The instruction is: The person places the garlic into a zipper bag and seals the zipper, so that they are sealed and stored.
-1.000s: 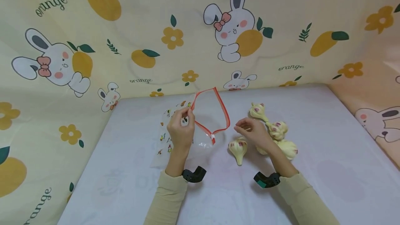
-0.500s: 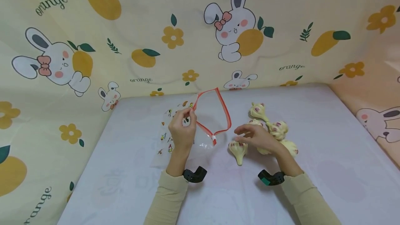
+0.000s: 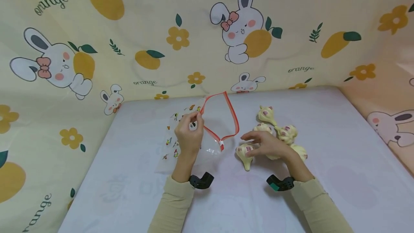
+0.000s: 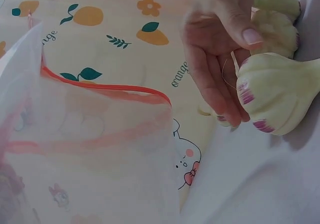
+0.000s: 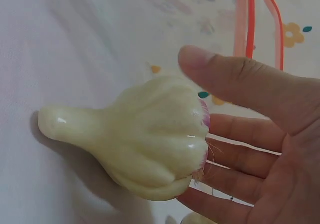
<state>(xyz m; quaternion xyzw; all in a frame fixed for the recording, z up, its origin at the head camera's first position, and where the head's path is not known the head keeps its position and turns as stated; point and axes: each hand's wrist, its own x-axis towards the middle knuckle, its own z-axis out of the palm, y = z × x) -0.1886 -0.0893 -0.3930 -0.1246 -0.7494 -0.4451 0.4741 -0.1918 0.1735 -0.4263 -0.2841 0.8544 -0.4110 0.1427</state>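
In the head view my left hand (image 3: 189, 136) pinches the rim of a clear zip bag (image 3: 171, 154) printed with small colourful figures. The bag's red-edged mouth (image 3: 235, 118) gapes toward the right. My right hand (image 3: 270, 144) is at the nearest garlic bulb (image 3: 243, 152), thumb and fingers spread. The right wrist view has this garlic bulb (image 5: 155, 139) lying on its side, its purple-tinged root end toward the palm. The thumb (image 5: 225, 77) stands apart from it, while the fingers reach behind it; whether they touch cannot be told. The left hand is out of the left wrist view.
More garlic bulbs lie right of and beyond the right hand, among them one at the back (image 3: 266, 113) and one to the right (image 3: 287, 134). They rest on a white-covered table (image 3: 129, 154). A printed cloth (image 3: 194, 21) hangs behind the table.
My right hand has come down and toward the near garlic bulb, its thumb and fingers opening wider. A bulb behind the hand now shows more. The left hand and bag have barely moved.
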